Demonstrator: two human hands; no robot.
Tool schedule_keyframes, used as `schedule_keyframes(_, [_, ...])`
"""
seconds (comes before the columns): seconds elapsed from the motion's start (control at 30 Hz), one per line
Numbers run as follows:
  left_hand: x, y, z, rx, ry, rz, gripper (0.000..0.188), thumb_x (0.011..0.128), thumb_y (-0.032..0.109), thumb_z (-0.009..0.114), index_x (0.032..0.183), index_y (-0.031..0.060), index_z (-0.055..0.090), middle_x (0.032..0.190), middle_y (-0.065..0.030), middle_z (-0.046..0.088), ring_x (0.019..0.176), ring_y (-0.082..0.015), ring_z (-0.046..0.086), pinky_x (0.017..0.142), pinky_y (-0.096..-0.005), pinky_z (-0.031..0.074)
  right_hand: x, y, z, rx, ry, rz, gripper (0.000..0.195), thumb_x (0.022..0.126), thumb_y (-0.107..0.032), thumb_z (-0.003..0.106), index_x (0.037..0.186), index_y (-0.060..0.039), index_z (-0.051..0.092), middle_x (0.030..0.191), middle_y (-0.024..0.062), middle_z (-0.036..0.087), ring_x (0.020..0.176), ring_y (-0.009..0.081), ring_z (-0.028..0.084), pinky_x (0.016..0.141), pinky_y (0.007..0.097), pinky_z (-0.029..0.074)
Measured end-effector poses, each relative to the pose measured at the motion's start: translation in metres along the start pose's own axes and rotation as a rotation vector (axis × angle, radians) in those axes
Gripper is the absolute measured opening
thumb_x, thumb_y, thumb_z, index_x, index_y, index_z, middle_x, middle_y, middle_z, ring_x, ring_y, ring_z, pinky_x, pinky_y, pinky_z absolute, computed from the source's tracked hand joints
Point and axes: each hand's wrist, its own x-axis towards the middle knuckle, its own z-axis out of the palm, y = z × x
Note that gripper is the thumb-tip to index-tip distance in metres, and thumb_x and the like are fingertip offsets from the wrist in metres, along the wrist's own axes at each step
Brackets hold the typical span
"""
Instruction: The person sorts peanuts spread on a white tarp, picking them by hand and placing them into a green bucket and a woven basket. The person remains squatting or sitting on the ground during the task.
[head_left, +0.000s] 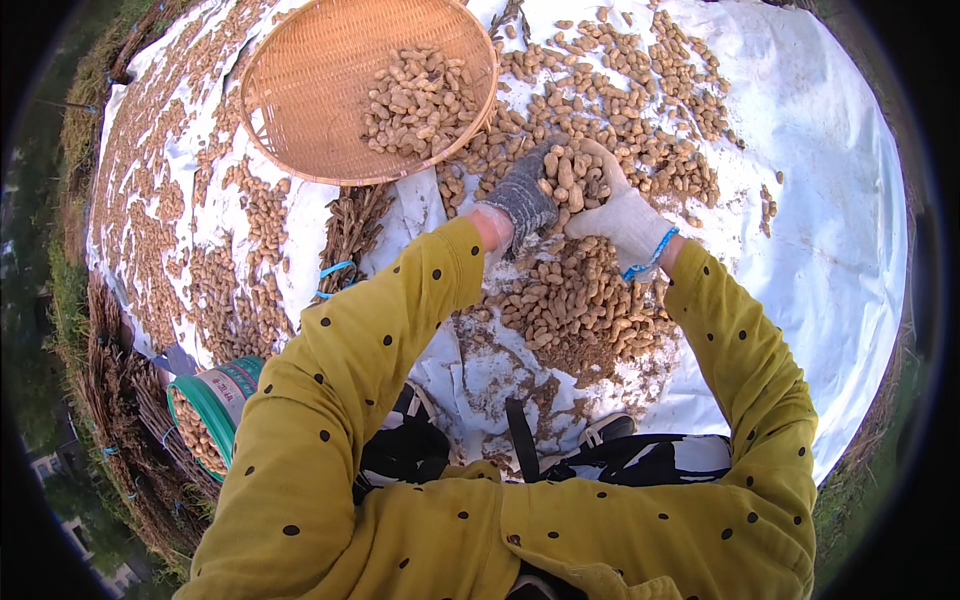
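My left hand (527, 187), in a grey knitted glove, and my right hand (619, 214), in a whitish glove with a blue cuff, meet around a heap of unshelled peanuts (574, 176). The peanuts lie cupped between both palms. Just below the hands is a pile of peanuts mixed with soil (589, 300). More peanuts (622, 97) are spread on the white sheet beyond them. To the upper left stands a round woven bamboo basket (315, 82), with a mound of peanuts (420, 101) in its right part.
The white plastic sheet (810, 187) covers the ground, with peanuts scattered over its left side (217, 300). A bundle of dry stalks (352, 225) tied with blue cord lies below the basket. A green bucket of peanuts (217, 397) is tipped at lower left, near dark brushwood (120, 420).
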Motion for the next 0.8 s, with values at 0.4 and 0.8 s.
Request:
schedule_keyframes(0.4, [-0.014,-0.065,-0.231,0.336,0.387,-0.246,0.078,0.087,0.025,0.072,0.158,0.0190,0.040,0.152,-0.0083,0.053,0.139,-0.0254,0.048,0.122,-0.0418,0.032,0.148,-0.116,0.083,-0.241,-0.061,-0.467,0.113,0.078,-0.031,0.086,0.165,-0.0082,0.018,0.132,0.0277,0.062,0.117,0.0388,0.065,0.098,0.0486,0.056])
schedule_keyframes(0.8, [-0.057,0.024,-0.078,0.271,0.317,0.294,0.039,0.091,0.007,0.072,0.130,0.0088,0.067,0.130,-0.0146,0.065,0.125,-0.0316,0.061,0.109,-0.0409,0.049,0.039,0.033,-0.089,-1.109,0.281,0.323,0.095,0.082,-0.055,0.069,0.162,-0.0169,0.034,0.162,0.0298,0.033,0.140,0.0472,0.048,0.113,0.0444,0.047])
